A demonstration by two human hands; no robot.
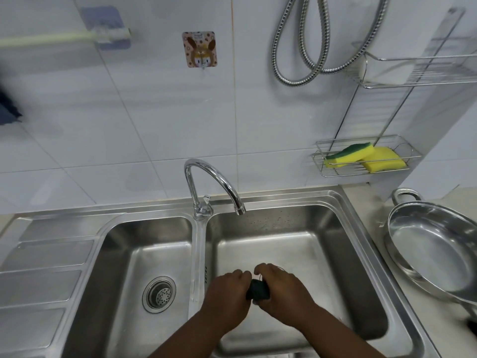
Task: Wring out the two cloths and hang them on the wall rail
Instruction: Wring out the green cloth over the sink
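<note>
A dark green cloth (258, 292) is bunched into a tight roll between my two hands, above the right basin of the steel sink (356, 228). My left hand (228, 293) grips its left end and my right hand (280, 290) grips its right end; only the middle of the roll shows. A pale green wall rail (49, 39) runs along the tiles at the upper left. A dark blue cloth (7, 108) hangs at the far left edge below the rail, mostly cut off by the frame.
The curved tap (214, 182) stands between the two basins, its spout over the right one. The left basin has a drain strainer (159, 294). A wire rack with yellow sponges (361, 157) and a shower hose (320, 47) are on the wall. A steel pan (433, 251) sits at the right.
</note>
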